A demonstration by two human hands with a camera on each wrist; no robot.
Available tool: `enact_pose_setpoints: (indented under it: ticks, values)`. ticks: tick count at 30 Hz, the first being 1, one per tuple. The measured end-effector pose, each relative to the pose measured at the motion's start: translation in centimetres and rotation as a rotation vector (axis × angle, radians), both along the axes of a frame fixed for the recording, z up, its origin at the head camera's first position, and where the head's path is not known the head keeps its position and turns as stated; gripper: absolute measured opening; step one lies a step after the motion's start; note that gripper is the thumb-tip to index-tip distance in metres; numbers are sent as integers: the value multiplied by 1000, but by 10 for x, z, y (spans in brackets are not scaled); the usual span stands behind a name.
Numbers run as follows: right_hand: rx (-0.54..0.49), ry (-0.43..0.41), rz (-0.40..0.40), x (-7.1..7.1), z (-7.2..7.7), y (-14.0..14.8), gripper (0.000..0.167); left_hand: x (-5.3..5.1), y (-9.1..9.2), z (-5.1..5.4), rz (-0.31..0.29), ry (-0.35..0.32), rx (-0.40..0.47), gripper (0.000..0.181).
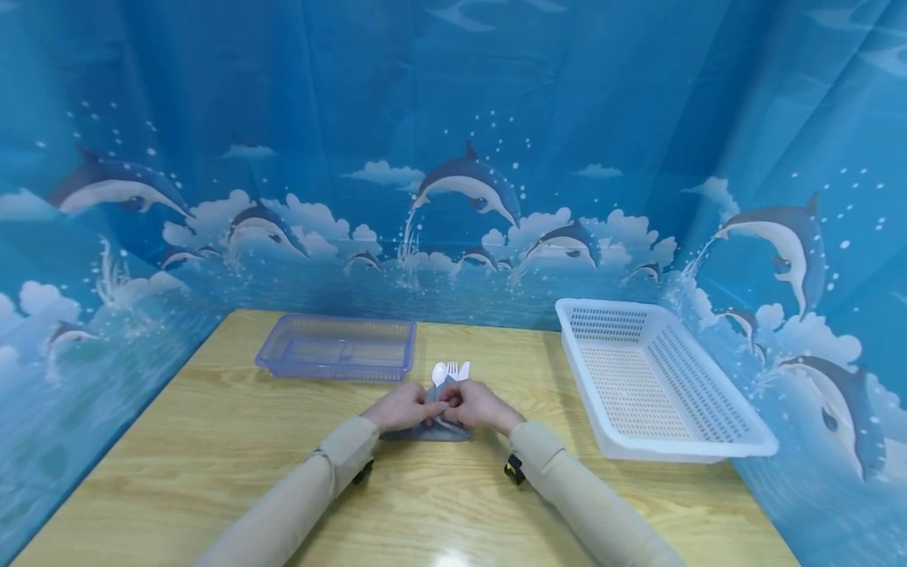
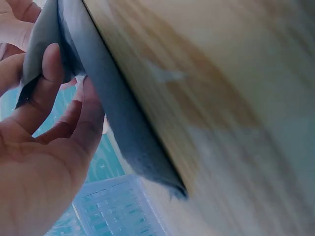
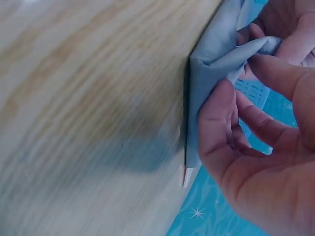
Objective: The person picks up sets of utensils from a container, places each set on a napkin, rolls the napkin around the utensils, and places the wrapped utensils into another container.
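In the head view a grey cloth napkin (image 1: pixel 425 434) lies on the table, folded around a white spoon (image 1: pixel 439 373), fork (image 1: pixel 452 369) and knife (image 1: pixel 464 370). The utensils' heads stick out at the far end; their handles are hidden by cloth and hands. My left hand (image 1: pixel 404 407) pinches a raised fold of the napkin between thumb and fingers, as the left wrist view also shows. From the other side my right hand (image 1: pixel 485 405) pinches the cloth, its thumb and fingers close to the left fingertips. A twisted corner of napkin (image 3: pixel 241 54) shows in the right wrist view.
A purple see-through basket (image 1: pixel 336 370) stands at the back left of the wooden table (image 1: pixel 177 457). To the right is a larger white plastic basket (image 1: pixel 680 450) with slotted walls. Behind and beside the table hangs a blue dolphin-print curtain (image 1: pixel 368 94).
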State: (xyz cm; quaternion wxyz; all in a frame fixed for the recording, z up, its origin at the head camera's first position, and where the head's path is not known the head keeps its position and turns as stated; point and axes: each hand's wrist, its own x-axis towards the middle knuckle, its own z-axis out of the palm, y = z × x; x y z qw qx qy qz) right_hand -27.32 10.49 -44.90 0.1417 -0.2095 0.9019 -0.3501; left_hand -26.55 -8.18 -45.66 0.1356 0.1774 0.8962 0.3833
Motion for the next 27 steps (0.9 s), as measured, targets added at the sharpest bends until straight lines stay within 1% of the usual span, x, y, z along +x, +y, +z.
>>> enact_pose_setpoints:
  ticks: [3,5,9,12,14,16,18,22,25,27]
  values:
    - [40,54,38,-1,-1,-1,20,-1,-2,-1,-30,26,-17,33]
    - [57,61,65,-2,-1,0,25,-2,-4,-2,-58,40,-35,31]
    - [63,-4,113,-5,-1,5,39,-4,-7,-2,-115,53,-73,31]
    - [49,-60,139,-7,-1,11,49,-5,-7,-4,-136,53,-85,34]
    - [31,-74,141,-8,-1,14,51,-6,-7,-5,-137,49,-85,36]
    - [21,-63,133,-9,-3,17,52,-6,-7,-5,-131,50,-84,36]
    - [17,-33,121,-9,-5,19,51,-6,-6,-5,-123,56,-86,36]
    - [43,55,107,-10,-6,21,48,-4,-5,-3,-107,63,-91,33]
    - [52,85,88,-10,-4,22,48,-4,-4,-2,-98,72,-79,28]
    - [49,89,70,-10,-3,23,49,-4,-2,-1,-97,83,-64,30]
